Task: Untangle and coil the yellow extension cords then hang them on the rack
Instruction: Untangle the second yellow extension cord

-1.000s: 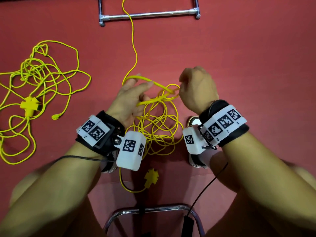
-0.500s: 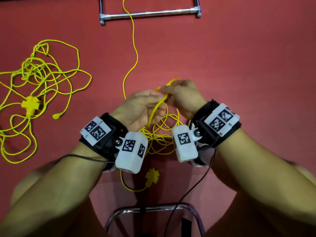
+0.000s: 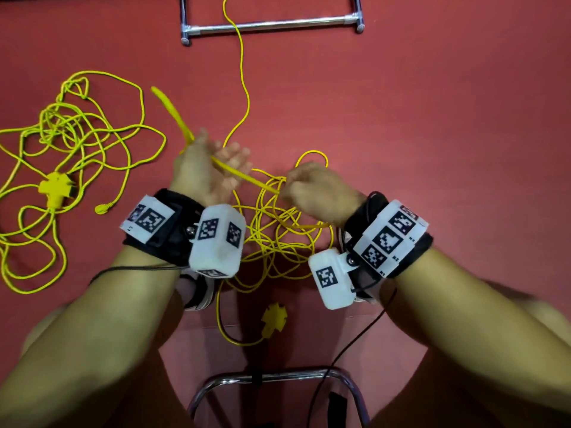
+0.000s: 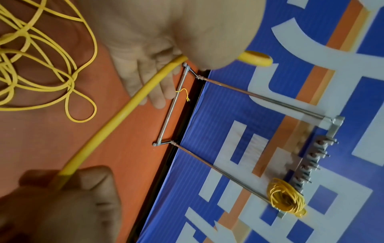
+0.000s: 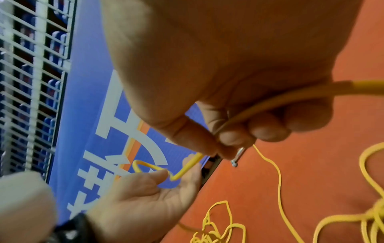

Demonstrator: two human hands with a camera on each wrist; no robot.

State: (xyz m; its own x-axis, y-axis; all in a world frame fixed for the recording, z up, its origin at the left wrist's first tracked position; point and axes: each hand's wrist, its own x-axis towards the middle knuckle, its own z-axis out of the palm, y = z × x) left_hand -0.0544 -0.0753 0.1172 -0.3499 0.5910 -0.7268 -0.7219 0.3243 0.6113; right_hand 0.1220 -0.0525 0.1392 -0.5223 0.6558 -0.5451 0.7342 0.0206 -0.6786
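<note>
A yellow cord (image 3: 247,178) runs taut between my hands above its own tangle (image 3: 278,242) on the red floor. My left hand (image 3: 213,171) is palm up with straight fingers (image 4: 153,88). The cord lies across the palm, passes behind the thumb and sticks out as a blurred loop (image 3: 173,112) to the upper left. My right hand (image 3: 304,189) pinches the cord between thumb and forefinger (image 5: 218,146). This cord's yellow socket block (image 3: 274,316) lies near my feet. One strand (image 3: 242,75) runs to the rack base bar (image 3: 272,24). A coiled yellow cord (image 4: 286,199) hangs on the rack's hooks (image 4: 311,164).
A second tangled yellow cord (image 3: 77,134) with its socket block (image 3: 55,189) and a loose plug (image 3: 103,208) sprawls on the floor to the left. A chrome stool frame (image 3: 272,376) is under me. A blue patterned wall (image 4: 270,115) stands behind the rack.
Half a second ago my hands met over the tangle. They have since parted: the left hand moved up and left, drawing the cord taut, and the right hand stays by the tangle.
</note>
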